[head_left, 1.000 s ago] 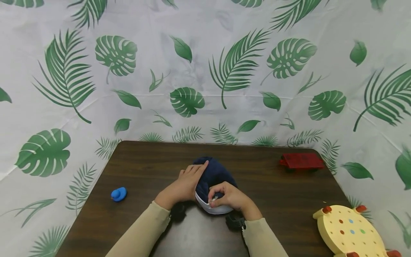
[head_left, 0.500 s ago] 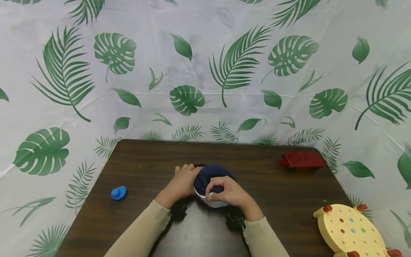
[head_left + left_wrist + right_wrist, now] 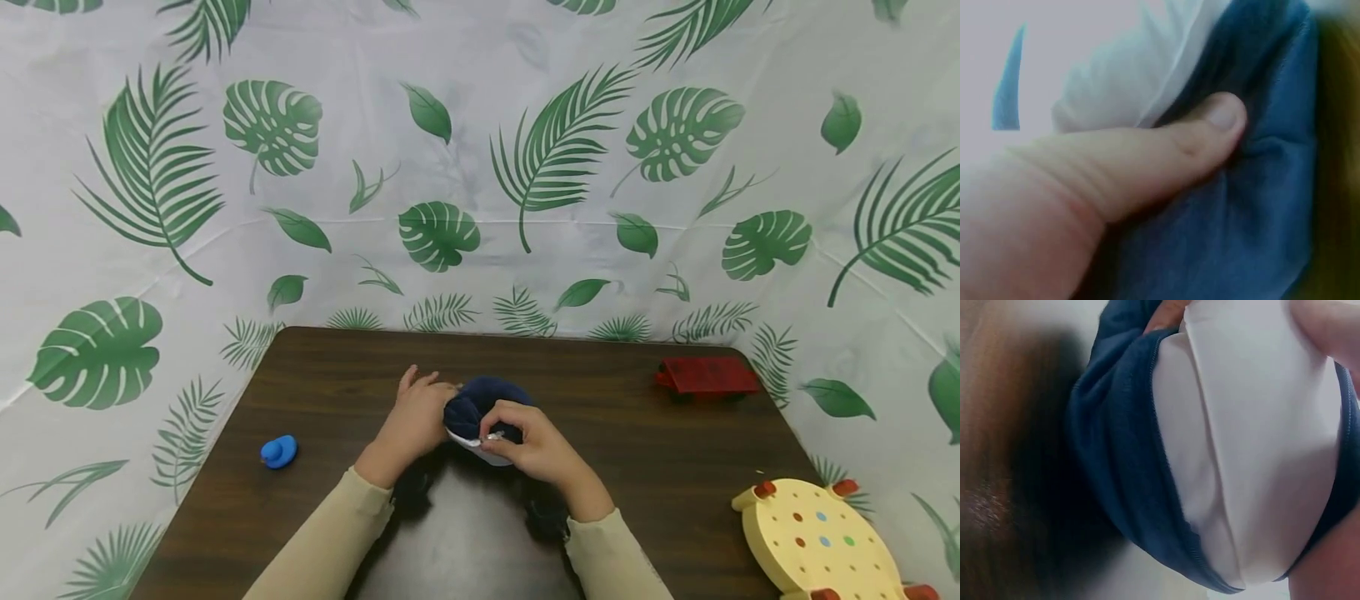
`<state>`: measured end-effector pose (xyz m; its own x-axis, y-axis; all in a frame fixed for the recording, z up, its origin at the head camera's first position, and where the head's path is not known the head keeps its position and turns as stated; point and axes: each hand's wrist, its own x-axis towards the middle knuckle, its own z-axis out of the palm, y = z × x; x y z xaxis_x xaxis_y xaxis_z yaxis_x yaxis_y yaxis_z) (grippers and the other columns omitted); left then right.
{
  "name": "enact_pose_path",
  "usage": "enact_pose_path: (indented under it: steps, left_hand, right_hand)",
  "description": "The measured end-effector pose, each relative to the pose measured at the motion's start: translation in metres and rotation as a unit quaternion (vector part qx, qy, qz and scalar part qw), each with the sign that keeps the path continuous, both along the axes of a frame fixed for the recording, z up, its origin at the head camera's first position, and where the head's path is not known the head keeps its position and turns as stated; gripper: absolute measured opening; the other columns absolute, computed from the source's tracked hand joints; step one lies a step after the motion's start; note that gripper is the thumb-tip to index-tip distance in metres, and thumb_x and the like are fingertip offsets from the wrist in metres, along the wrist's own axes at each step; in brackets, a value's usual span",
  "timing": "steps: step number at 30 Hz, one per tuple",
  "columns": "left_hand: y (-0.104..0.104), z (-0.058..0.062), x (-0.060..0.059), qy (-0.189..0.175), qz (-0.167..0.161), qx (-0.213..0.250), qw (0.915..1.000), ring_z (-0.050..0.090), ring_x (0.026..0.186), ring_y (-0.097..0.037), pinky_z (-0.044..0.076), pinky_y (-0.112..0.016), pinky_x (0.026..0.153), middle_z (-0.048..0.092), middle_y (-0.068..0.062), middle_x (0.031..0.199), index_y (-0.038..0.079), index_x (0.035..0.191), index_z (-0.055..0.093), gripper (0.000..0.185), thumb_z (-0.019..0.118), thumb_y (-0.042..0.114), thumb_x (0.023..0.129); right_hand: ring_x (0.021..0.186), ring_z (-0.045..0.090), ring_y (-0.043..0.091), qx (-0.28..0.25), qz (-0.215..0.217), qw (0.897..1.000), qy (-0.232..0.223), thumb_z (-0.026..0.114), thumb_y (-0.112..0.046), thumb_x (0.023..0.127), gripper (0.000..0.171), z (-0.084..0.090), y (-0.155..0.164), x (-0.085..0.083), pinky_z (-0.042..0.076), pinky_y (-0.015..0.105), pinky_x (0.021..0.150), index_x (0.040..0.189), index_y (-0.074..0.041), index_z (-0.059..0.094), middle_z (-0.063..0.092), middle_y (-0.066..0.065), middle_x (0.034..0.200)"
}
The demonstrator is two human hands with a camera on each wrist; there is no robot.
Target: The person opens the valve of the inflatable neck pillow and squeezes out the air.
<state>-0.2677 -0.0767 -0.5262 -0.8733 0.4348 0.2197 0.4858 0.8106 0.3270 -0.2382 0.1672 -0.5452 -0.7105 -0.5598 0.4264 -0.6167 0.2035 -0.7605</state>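
A navy cloth cushion (image 3: 491, 390) with a zip and white inner fabric stands between my hands at the middle of the table. My left hand (image 3: 420, 417) grips its left side; the left wrist view shows the thumb (image 3: 1166, 150) pressed on the navy cloth, the fingers hidden behind. With thumb and forefinger, my right hand (image 3: 536, 442) pinches a small whitish bit at the near edge; I cannot tell whether it is the zip pull. In the right wrist view the zip teeth (image 3: 1161, 444) border a wide stretch of white fabric (image 3: 1260, 425).
On the dark wooden table (image 3: 360, 358) a small blue toy duck (image 3: 279, 452) sits at the left. A red toy (image 3: 708, 375) lies at the back right. A yellow pegboard (image 3: 817, 533) with red legs stands at the front right. A leaf-print cloth (image 3: 465, 125) hangs behind.
The cushion has tilted and shifted slightly left, now looking smaller and rounder. My left hand has turned, its fingers pointing further back. My right hand keeps its pinch and has moved slightly away from me.
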Motion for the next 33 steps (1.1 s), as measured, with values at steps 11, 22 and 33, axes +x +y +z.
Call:
enact_pose_path:
  steps: [11, 22, 33]
  left_hand:
    - [-0.019, -0.028, -0.020, -0.134, -0.015, 0.135, 0.9816, 0.073, 0.099, -0.021, 0.058, -0.045, 0.089, 0.078, -0.002, 0.111, 0.022, 0.115, 0.065, 0.029, 0.083, 0.035, 0.096]
    - [-0.016, -0.025, -0.016, -0.115, -0.019, 0.122, 0.9857, 0.071, 0.131, -0.031, 0.055, -0.052, 0.112, 0.072, -0.002, 0.147, 0.029, 0.156, 0.061, 0.054, 0.074, 0.038, 0.104]
    - [-0.009, -0.021, -0.014, -0.064, 0.004, 0.098, 0.9931, 0.080, 0.101, -0.024, 0.063, -0.045, 0.091, 0.084, 0.006, 0.105, 0.033, 0.105, 0.082, 0.011, 0.079, 0.028, 0.096]
  right_hand:
    - [0.078, 0.051, 0.029, 0.038, -0.031, 0.993, 0.104, 0.097, -0.009, 0.082, 0.036, -0.005, -0.025, 0.001, 0.045, 0.034, 0.071, 0.104, -0.024, 0.073, 0.059, 0.010, 0.089]
    - [0.078, 0.058, 0.027, -0.045, -0.059, 0.991, 0.110, 0.096, -0.006, 0.081, 0.031, -0.015, -0.026, 0.000, 0.051, 0.046, 0.069, 0.099, -0.026, 0.081, 0.062, -0.007, 0.089]
    - [0.076, 0.059, 0.031, -0.042, -0.082, 0.993, 0.073, 0.096, -0.017, 0.084, 0.022, -0.013, -0.021, 0.000, 0.050, 0.049, 0.068, 0.093, -0.030, 0.081, 0.064, -0.010, 0.088]
